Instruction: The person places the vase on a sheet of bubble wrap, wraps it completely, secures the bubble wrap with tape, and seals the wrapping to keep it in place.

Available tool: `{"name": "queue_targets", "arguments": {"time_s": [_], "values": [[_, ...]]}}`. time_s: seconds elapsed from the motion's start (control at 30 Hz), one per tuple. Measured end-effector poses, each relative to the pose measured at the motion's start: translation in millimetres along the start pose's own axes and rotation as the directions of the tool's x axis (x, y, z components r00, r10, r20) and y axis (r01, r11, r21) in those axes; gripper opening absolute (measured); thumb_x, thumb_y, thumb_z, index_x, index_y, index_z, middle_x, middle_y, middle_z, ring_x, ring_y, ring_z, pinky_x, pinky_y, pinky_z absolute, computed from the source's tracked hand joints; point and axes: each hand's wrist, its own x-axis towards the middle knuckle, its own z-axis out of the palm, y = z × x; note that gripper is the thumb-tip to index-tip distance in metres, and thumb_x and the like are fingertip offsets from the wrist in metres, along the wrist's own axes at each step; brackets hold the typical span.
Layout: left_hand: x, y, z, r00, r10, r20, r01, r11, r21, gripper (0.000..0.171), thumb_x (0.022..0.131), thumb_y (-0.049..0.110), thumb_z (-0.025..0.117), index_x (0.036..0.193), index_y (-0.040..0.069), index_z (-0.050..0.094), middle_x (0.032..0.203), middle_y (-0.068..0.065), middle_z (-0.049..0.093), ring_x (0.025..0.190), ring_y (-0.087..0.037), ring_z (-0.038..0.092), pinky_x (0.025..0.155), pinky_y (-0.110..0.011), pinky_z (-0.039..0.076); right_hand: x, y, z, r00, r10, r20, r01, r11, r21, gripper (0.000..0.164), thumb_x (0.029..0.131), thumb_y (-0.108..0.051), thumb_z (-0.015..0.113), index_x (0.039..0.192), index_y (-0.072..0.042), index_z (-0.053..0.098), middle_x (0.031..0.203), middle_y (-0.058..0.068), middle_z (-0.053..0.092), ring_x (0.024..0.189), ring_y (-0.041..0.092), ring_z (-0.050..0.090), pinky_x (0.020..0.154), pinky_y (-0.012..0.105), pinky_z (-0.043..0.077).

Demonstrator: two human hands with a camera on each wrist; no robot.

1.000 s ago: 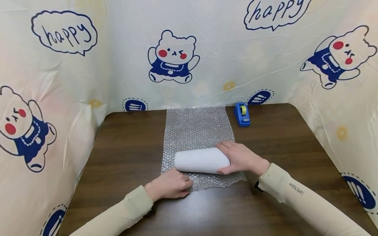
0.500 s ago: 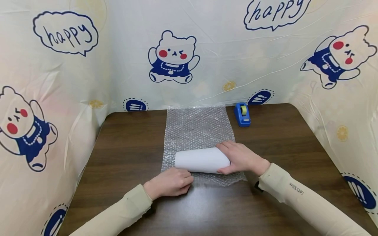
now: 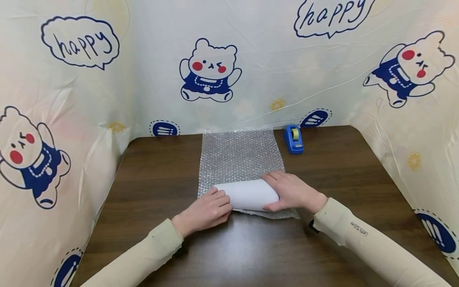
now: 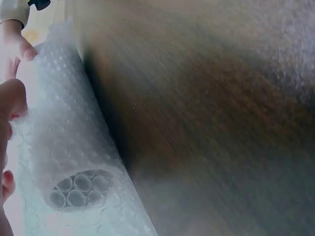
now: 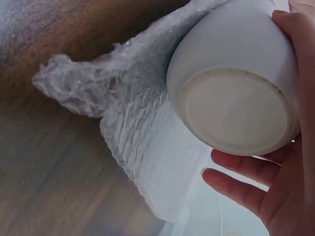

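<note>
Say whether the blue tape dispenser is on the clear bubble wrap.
No, the blue tape dispenser stands on the brown table, beside the clear bubble wrap.

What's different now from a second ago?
The left hand has moved away from the person, from in front of the vase up to its left end. The near edge of the bubble wrap has been drawn up with it, toward the vase. The right hand still grips the vase's right end; the vase and tape dispenser stayed put.
</note>
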Motion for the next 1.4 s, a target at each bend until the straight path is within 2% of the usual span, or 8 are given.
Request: {"name": "queue_targets", "arguments": {"time_s": [0.1,0.23,0.37,0.7,0.87,1.03,1.23,1.4], "values": [[0.2,-1.1,0.0,1.0,-0.023,-0.014,0.023,1.0,-0.001,0.011,0.087,0.018,0.078,0.092,0.013,0.07,0.099,0.0,0.062,0.093,-0.021,0.056,0.084,-0.038,0.047,0,-1,-2,1.0,-0.013,-0.006,0.013,1.0,-0.022,0.084,0.08,-0.069,0.074,0.137,-0.009,0.06,0.125,0.005,0.066,0.111,0.023,0.063,0.092,0.043,0.055],[0.4,-1.5,-0.5,0.997,-0.072,-0.002,0.072,0.996,-0.046,0.011,0.087,0.016,0.078,0.09,0.011,0.068,0.13,-0.012,0.062,0.122,-0.031,0.058,0.106,-0.055,0.047,1,-2,-7,1.0,-0.023,0.006,0.024,0.998,-0.05,0.086,0.081,-0.075,0.07,0.137,-0.01,0.061,0.128,0.006,0.066,0.115,0.025,0.061,0.097,0.046,0.052],[0.9,-1.9,-0.6,0.993,-0.115,0.023,0.117,0.99,-0.078,0.013,0.088,0.013,0.077,0.092,0.009,0.065,0.142,-0.018,0.058,0.134,-0.035,0.056,0.11,-0.059,0.044,2,-3,-11,1.0,-0.028,0.013,0.029,0.998,-0.06,0.088,0.083,-0.078,0.066,0.137,-0.009,0.062,0.129,0.007,0.066,0.117,0.026,0.06,0.1,0.047,0.051],[3.5,-6.1,3.0,0.989,-0.144,0.023,0.145,0.984,-0.1,0.015,0.089,0.01,0.077,0.094,0.009,0.063,0.139,-0.014,0.064,0.13,-0.031,0.059,0.105,-0.054,0.05,9,-22,-8,0.996,-0.089,-0.028,0.087,0.994,-0.07,0.093,0.083,-0.072,0.072,0.143,-0.003,0.057,0.135,0.012,0.063,0.121,0.03,0.06,0.103,0.05,0.05],[5.2,-7.6,3.4,0.989,-0.15,0.007,0.15,0.983,-0.106,0.011,0.09,0.008,0.074,0.094,0.007,0.064,0.135,-0.014,0.065,0.129,-0.03,0.06,0.108,-0.046,0.049,10,-33,-2,0.998,-0.059,-0.022,0.056,0.991,-0.12,0.105,0.079,-0.074,0.075,0.146,0.003,0.05,0.139,0.017,0.06,0.125,0.033,0.059,0.106,0.051,0.048],[4.9,-8.1,3.6,0.986,-0.167,0.001,0.166,0.982,-0.092,0.01,0.09,0.007,0.073,0.095,0.006,0.065,0.133,-0.013,0.067,0.126,-0.029,0.062,0.106,-0.043,0.05,13,-42,2,0.996,-0.053,-0.067,0.039,0.98,-0.194,0.111,0.073,-0.077,0.078,0.142,0.006,0.052,0.134,0.019,0.062,0.121,0.035,0.061,0.105,0.051,0.049],[4.5,-6.8,3.6,0.987,-0.163,0.005,0.163,0.984,-0.07,0.009,0.091,0.008,0.073,0.097,0.006,0.066,0.133,-0.013,0.067,0.127,-0.029,0.062,0.105,-0.044,0.051,17,-53,6,0.993,-0.045,-0.11,0.004,0.937,-0.35,0.112,0.066,-0.081,0.08,0.133,0.007,0.056,0.121,0.021,0.065,0.11,0.038,0.064,0.103,0.052,0.05],[4.6,-6.9,5.0,0.991,-0.129,-0.035,0.126,0.99,-0.057,0.012,0.089,0.007,0.076,0.093,0.005,0.064,0.13,-0.014,0.068,0.124,-0.029,0.064,0.103,-0.045,0.052,16,-58,10,0.989,-0.06,-0.136,-0.01,0.885,-0.465,0.102,0.07,-0.074,0.081,0.129,0.005,0.057,0.115,0.021,0.065,0.101,0.037,0.065,0.094,0.049,0.053]]}}
